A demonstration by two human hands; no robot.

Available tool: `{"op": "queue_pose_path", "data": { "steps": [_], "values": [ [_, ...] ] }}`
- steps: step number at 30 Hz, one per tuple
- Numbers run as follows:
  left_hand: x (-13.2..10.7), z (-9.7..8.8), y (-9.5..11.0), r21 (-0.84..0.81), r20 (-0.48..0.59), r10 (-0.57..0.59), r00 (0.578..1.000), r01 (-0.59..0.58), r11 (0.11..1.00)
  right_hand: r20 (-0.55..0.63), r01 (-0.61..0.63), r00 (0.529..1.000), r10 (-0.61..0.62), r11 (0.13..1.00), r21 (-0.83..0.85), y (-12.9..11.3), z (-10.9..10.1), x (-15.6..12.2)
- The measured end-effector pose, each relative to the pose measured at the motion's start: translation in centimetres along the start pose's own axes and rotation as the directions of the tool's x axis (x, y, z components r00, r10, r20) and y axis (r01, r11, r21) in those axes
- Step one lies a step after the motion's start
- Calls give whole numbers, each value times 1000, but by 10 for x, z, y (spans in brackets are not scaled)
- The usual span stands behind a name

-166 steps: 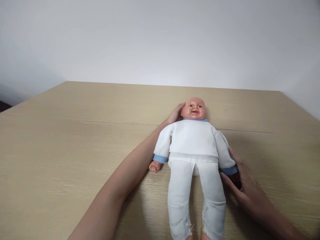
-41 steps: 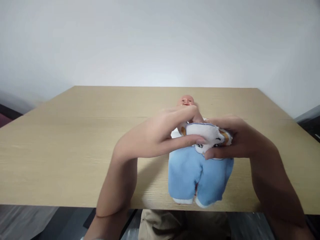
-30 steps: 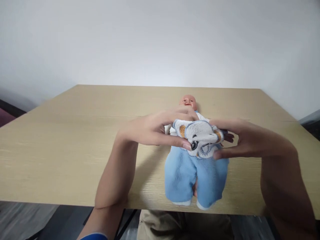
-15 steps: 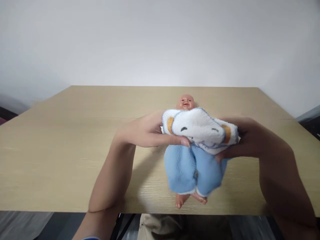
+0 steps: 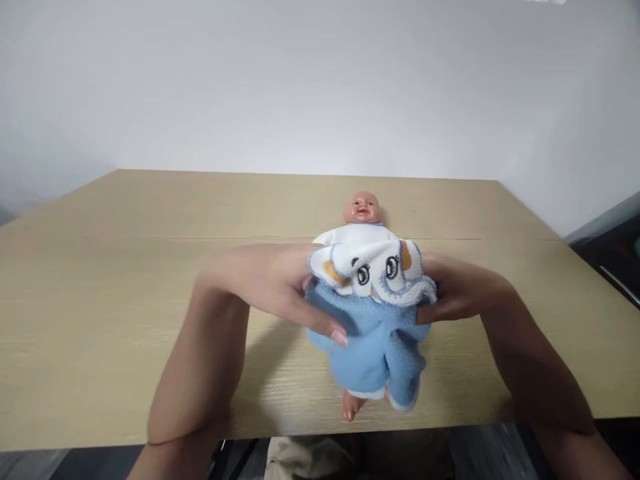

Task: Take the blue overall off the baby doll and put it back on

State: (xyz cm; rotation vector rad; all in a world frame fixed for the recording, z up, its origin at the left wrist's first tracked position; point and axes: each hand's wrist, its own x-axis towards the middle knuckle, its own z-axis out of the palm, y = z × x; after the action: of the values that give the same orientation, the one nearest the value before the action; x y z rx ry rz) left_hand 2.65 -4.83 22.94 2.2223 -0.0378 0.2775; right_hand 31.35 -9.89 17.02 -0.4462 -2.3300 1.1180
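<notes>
A baby doll (image 5: pixel 363 208) lies face up, its bald head away from me and a white top on its chest. Over its body is a blue fleece doll's outfit (image 5: pixel 360 363) with a white animal face, eyes and orange ear patches. My left hand (image 5: pixel 280 283) grips the outfit's left side, thumb over the front, other fingers behind the cloth. The opposite side is held by my right hand (image 5: pixel 455 287), its fingers partly hidden by the folds. One doll foot (image 5: pixel 353 405) shows below the trouser hem; the other is mostly hidden. Whether the legs are inside the outfit I cannot tell.
The doll rests on a light wooden table (image 5: pixel 125 320), its feet close to the near edge. A pale wall (image 5: pixel 300 87) rises behind the table. At the right stands a dark object (image 5: pixel 610 247) beside the table's edge.
Both hands and the outfit have shifted left in view. The white face part is folded differently, its eyes now showing, and more of the doll's white top is uncovered.
</notes>
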Motion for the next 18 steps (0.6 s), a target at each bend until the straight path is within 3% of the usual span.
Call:
{"op": "queue_pose_path", "data": {
  "steps": [4, 10, 12, 16, 18],
  "values": [
    [-5, -2, -3, 87, -27, 95, 995, -93, 992, -17, -54, 998, 56, 996, 72, -1, 0, 3],
    [-15, -3, -8, 116, -166, -39, 985, 59, 992, 205, -65, 979, 9, 961, 268, 1, 7, 15],
    [-10, -7, -8, 51, -101, -42, 994, 48, 998, 195, -97, 980, 33, 940, 326, 4, 8, 15],
    [1, -16, -12, -99, 92, 76, 993, -67, 993, 63, -119, 993, 101, 895, 430, 9, 7, 12],
    [3, -17, -19, -137, 112, 81, 990, -66, 988, 20, -98, 995, 102, 863, 495, 11, 7, 10]
  ]
}}
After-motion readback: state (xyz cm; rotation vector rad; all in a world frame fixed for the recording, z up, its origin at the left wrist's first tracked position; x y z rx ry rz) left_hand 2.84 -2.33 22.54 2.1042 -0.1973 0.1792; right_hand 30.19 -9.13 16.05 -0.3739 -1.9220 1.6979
